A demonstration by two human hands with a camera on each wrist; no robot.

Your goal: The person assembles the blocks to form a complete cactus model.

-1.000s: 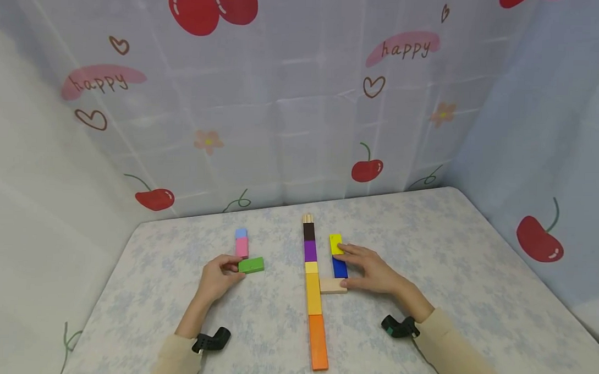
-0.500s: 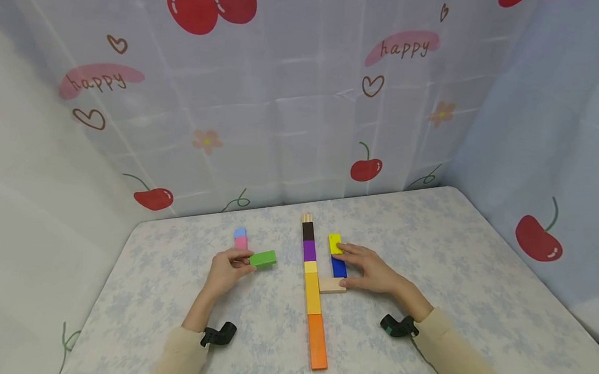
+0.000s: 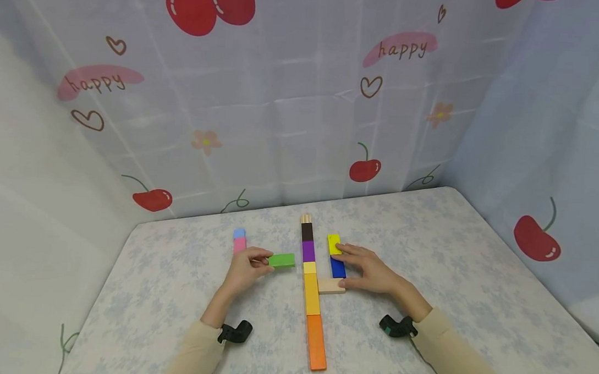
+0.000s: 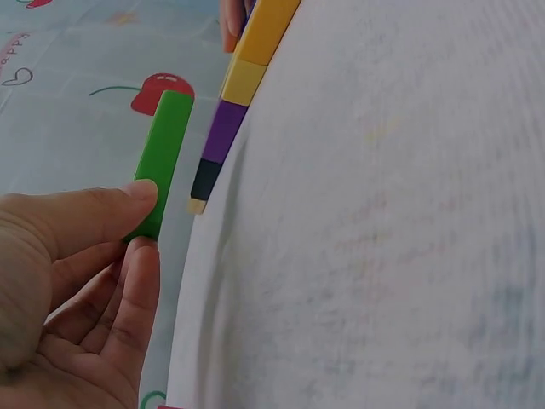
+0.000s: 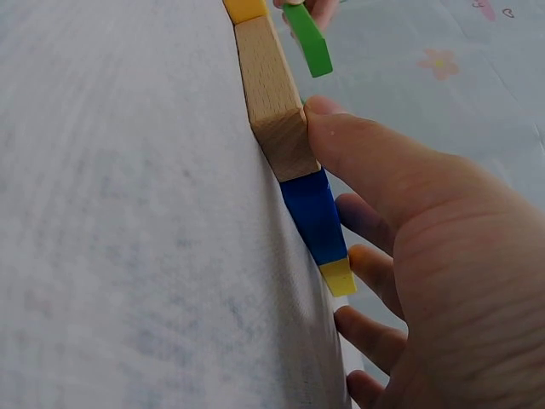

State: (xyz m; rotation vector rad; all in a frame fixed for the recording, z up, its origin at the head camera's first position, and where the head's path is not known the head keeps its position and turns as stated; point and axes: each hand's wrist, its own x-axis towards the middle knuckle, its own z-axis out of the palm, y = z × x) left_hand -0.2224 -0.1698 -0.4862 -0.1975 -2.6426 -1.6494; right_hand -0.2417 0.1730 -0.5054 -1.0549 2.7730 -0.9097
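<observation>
My left hand pinches one end of a green block between thumb and fingers. In the left wrist view the thumb lies across the lower part of that green block. Its free end points at a straight column of blocks, a small gap away in the head view. My right hand is spread beside the blocks right of the column. Its thumb touches the end of a plain wooden block, and its fingers lie along a blue block and a yellow block.
The column runs from an orange block through golden yellow, pale yellow, purple and black blocks to small wooden pieces. A pink block and a light blue block lie behind my left hand.
My left hand has carried the green block rightward from beside the pink block toward the column. The right hand has stayed where it was.
</observation>
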